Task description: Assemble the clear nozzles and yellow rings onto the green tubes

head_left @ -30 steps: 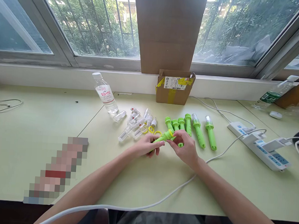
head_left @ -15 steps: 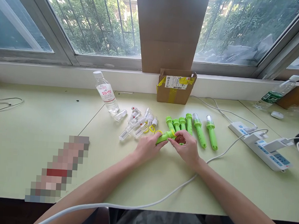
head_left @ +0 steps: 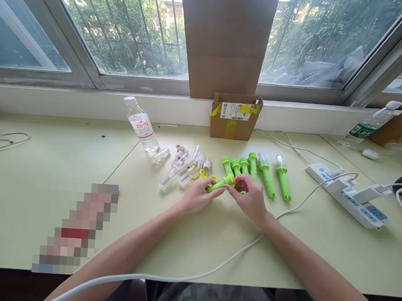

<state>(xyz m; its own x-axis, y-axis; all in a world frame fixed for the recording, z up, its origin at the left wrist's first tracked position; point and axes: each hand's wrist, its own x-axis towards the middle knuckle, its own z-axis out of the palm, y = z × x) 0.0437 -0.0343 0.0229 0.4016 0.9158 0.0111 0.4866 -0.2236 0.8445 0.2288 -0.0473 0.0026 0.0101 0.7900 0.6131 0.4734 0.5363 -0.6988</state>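
A green tube [head_left: 219, 184] lies tilted between my hands, its wider end up to the right. My left hand [head_left: 198, 196] is closed round its lower left part. At the wider end, my right hand [head_left: 250, 194] pinches a yellow ring [head_left: 231, 178]. Behind my hands stand several green tubes [head_left: 253, 166] in a row, lying on the table; two at the right, such as this capped tube [head_left: 283, 179], have clear tops. To the left are a pile of clear plastic caps [head_left: 177, 167] with white parts and a few loose yellow rings [head_left: 203, 173].
A water bottle [head_left: 143, 128] stands behind the clear caps. Farther back is a cardboard box [head_left: 231, 125]. At the right lie a power strip [head_left: 348, 196] and another bottle [head_left: 369, 126]. A white cable [head_left: 214, 270] crosses the table's front under my right forearm.
The green tube has tilted a little and my left fingers have shifted along it. My right hand keeps its pinch at the ring. The whole view has moved slightly.
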